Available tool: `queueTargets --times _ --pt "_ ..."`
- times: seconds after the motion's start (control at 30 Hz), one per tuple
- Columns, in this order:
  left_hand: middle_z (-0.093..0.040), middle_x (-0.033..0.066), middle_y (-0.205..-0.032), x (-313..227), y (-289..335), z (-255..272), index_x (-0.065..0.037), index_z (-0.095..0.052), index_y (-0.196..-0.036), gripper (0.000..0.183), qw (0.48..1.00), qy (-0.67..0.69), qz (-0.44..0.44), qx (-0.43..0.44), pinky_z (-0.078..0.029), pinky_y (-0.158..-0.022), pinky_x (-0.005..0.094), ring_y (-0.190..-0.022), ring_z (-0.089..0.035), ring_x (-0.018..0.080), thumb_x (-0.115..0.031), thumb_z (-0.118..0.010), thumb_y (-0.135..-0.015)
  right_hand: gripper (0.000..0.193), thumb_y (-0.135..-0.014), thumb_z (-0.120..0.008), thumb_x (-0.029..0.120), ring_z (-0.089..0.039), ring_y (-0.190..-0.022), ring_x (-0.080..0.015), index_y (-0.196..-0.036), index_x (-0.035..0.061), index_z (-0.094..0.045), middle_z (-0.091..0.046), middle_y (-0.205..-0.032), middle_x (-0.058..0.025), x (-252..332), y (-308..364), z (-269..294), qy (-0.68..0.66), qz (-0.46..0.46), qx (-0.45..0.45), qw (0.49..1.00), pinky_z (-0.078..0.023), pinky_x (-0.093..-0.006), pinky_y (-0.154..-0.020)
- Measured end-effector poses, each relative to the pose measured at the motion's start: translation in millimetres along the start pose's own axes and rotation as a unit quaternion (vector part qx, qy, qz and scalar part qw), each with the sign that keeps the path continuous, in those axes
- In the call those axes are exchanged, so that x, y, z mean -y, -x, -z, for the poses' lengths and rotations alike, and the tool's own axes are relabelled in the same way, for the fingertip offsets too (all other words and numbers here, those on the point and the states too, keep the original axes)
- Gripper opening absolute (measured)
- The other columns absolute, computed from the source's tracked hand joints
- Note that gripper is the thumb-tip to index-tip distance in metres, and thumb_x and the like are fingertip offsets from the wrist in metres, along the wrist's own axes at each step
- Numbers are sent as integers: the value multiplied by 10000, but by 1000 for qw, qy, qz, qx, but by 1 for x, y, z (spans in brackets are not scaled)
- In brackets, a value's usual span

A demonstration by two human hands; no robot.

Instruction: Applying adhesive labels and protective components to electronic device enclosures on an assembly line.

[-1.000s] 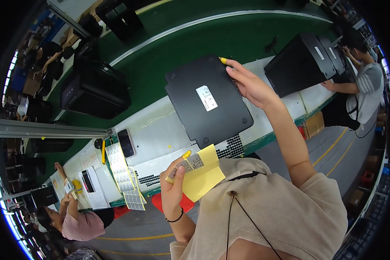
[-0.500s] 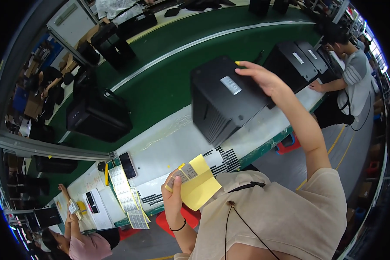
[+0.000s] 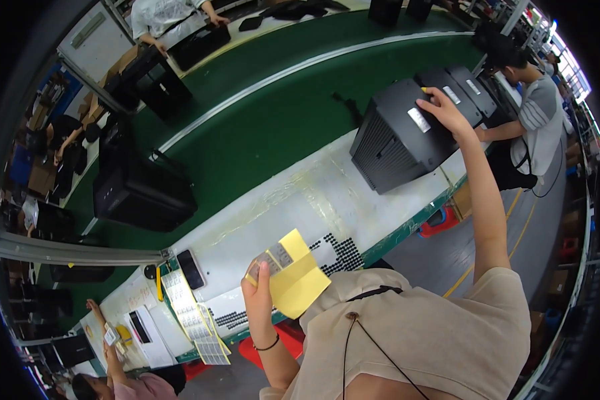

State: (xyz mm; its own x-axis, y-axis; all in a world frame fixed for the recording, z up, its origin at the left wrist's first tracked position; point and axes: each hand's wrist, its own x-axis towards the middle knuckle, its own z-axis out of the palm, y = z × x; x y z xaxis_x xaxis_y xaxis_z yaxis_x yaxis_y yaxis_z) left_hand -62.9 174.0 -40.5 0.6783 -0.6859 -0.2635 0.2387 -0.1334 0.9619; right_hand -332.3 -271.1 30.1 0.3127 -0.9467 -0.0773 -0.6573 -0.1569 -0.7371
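My right hand (image 3: 447, 115) reaches out to the right and grips the upper edge of a black box-shaped case (image 3: 397, 137) with ribbed vents on its near side. A yellow covering shows on one fingertip, and a silver-white label (image 3: 419, 120) sits on the case beside my fingers. The case rests on the white bench, close to more black cases (image 3: 470, 100). Low and near my body, my left hand (image 3: 257, 287) pinches a folded yellow label sheet (image 3: 301, 283) that carries grey labels (image 3: 278, 257) along its upper part.
A phone (image 3: 191, 269), hanging label strips (image 3: 192, 310) and sheets of black dots (image 3: 343, 253) lie on the bench (image 3: 247, 233). Beyond runs a green belt (image 3: 267, 133) carrying a black case (image 3: 143, 183). Co-workers are at the right (image 3: 540, 133) and lower left (image 3: 137, 387). A red stool (image 3: 440, 223) stands below.
My right hand has moved the black case to the right along the bench, beside the other cases. The left hand still holds the yellow sheet, shifted slightly left.
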Motion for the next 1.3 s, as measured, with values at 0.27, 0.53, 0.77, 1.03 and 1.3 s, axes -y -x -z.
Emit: queueTargets --times 0.27,0.53,0.77,1.03,1.3 --pt "-655 51 -955 -8 -3 -21 47 -613 -1094 297 1000 -4 -4 30 -456 -774 236 -868 -577 97 -215 -530 -982 205 -797 -685 74 -567 -1065 -303 -990 16 -649 -622 -1069 -138 79 104 -111 -13 401 -28 916 -438 -381 -924" --pt "-643 31 -932 3 4 -22 45 -614 -1071 299 1000 -1 7 8 -450 -742 225 -843 -557 74 -230 -537 -982 169 -775 -704 109 -607 -971 -274 -930 42 -703 -658 -967 -75 104 193 -233 -79 531 146 831 -471 -436 -928" --pt "-634 41 -997 35 -1 -11 -5 -593 -1110 274 967 179 127 -131 -483 -734 257 -867 -598 110 -231 -583 -955 160 -734 -717 84 -608 -977 -263 -887 38 -714 -664 -961 -65 89 202 -281 -105 531 138 829 -476 -434 -956" --pt "-641 65 -995 119 -43 71 24 -571 -1152 306 950 170 111 -236 -503 -777 293 -899 -623 162 -205 -555 -951 95 -739 -731 38 -528 -1124 -310 -828 46 -699 -635 -1104 -75 86 192 -275 -178 448 231 845 -431 -443 -996" --pt "-405 259 -1362 104 -166 208 83 -424 -1311 662 808 -348 -199 -431 -306 -1070 426 -1275 -387 373 -359 -664 -881 89 -790 -706 3 -529 -1152 -237 -868 31 -674 -589 -1144 -79 69 163 -279 -216 241 239 916 -420 -377 -961"
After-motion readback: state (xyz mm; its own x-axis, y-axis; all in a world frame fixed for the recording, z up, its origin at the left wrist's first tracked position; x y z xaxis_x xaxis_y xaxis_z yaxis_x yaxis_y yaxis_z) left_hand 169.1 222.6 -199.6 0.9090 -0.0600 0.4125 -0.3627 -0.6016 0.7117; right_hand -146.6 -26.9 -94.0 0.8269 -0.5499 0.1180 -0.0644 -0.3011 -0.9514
